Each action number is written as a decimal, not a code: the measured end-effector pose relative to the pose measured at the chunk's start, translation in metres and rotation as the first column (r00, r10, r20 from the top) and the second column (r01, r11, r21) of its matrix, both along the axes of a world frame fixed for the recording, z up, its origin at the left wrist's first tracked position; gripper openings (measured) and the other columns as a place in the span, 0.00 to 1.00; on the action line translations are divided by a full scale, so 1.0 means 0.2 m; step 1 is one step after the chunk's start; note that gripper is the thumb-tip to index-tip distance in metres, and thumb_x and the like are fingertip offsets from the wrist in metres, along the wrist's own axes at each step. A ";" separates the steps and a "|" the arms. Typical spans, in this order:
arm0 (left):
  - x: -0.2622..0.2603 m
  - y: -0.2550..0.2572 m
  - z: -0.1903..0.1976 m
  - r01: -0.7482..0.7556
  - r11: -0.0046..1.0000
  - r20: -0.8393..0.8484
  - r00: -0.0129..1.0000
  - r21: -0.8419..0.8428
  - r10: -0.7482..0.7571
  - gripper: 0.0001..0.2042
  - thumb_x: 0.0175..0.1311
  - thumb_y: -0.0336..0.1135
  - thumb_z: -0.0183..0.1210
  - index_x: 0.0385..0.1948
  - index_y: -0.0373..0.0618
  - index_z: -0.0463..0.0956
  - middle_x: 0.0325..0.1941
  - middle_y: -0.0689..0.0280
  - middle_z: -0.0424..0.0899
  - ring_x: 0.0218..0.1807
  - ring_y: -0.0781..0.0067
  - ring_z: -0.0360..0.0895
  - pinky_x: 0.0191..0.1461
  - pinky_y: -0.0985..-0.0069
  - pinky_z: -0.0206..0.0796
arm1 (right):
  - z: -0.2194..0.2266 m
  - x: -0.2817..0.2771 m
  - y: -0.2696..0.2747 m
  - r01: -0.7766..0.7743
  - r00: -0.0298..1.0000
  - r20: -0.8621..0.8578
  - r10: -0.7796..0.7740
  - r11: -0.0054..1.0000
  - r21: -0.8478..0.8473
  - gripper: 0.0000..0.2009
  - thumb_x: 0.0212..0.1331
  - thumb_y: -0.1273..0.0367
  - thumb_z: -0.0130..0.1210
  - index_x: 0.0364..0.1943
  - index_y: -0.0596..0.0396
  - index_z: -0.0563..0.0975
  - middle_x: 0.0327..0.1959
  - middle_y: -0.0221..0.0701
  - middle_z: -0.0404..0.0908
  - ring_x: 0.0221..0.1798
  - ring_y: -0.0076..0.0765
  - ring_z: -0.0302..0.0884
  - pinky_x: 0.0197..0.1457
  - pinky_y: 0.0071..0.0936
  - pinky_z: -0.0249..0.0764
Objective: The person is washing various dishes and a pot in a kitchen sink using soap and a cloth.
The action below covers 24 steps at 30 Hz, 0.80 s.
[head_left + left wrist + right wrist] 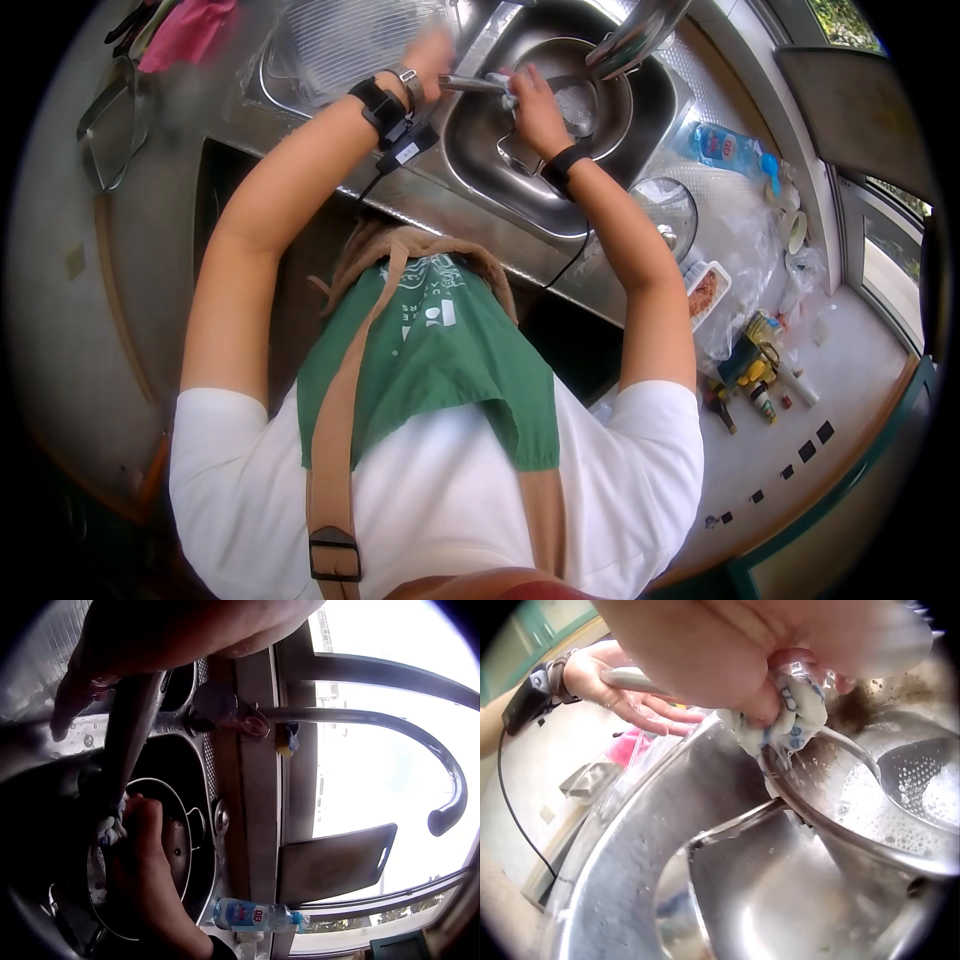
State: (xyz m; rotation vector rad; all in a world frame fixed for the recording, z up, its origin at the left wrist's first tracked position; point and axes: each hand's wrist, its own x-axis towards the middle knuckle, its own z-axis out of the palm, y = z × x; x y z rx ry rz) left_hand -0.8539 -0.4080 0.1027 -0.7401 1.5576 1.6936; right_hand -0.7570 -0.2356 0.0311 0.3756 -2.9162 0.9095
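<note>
My right hand point(540, 112) pinches a wet white-and-blue cloth point(799, 712) round the handle of a skimmer point(919, 776). The skimmer's perforated bowl sits in foamy water inside a metal pot point(855, 844), which stands in the steel sink point(468, 150). At the handle's far end, my left hand point(428, 62) spreads its fingers, and the handle tip meets the palm near the thumb. Its skin looks wet in the right wrist view. The pot's loop handle point(739, 819) juts out below my right hand.
A faucet point(635, 40) reaches over the pot's far side. Right of the sink are a blue-labelled bottle point(728, 150), a glass lid point(668, 212) and a white tray of minced meat point(706, 292). A ridged drainboard point(350, 45) lies left. A cutting board point(337, 862) leans at the window.
</note>
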 end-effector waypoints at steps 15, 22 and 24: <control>0.19 -0.04 0.04 0.816 0.415 -0.307 0.307 -0.402 -0.901 0.15 0.59 0.31 0.48 0.49 0.42 0.68 0.21 0.68 0.68 0.19 0.76 0.65 0.23 0.75 0.61 | 0.10 -0.08 0.64 0.619 0.762 0.370 -0.531 0.766 -0.175 0.10 0.49 0.70 0.51 0.36 0.52 0.66 0.31 0.39 0.74 0.35 0.39 0.74 0.40 0.30 0.68; 0.27 -0.18 0.14 0.305 0.299 -0.380 -0.255 -0.904 -0.889 0.18 0.55 0.31 0.49 0.50 0.58 0.68 0.27 0.63 0.70 0.29 0.59 0.71 0.31 0.68 0.63 | -0.14 -0.01 0.62 0.452 0.790 0.546 -0.279 0.867 -0.211 0.17 0.53 0.66 0.49 0.47 0.52 0.64 0.40 0.41 0.74 0.44 0.41 0.72 0.48 0.28 0.65; 0.29 -0.22 0.08 0.415 0.251 -0.345 -0.170 -0.875 -0.923 0.21 0.56 0.31 0.49 0.54 0.63 0.64 0.26 0.63 0.70 0.29 0.59 0.70 0.31 0.68 0.63 | -0.27 -0.02 0.56 0.438 0.789 0.569 -0.230 0.861 -0.259 0.20 0.56 0.63 0.46 0.53 0.51 0.60 0.45 0.44 0.72 0.49 0.44 0.70 0.51 0.30 0.63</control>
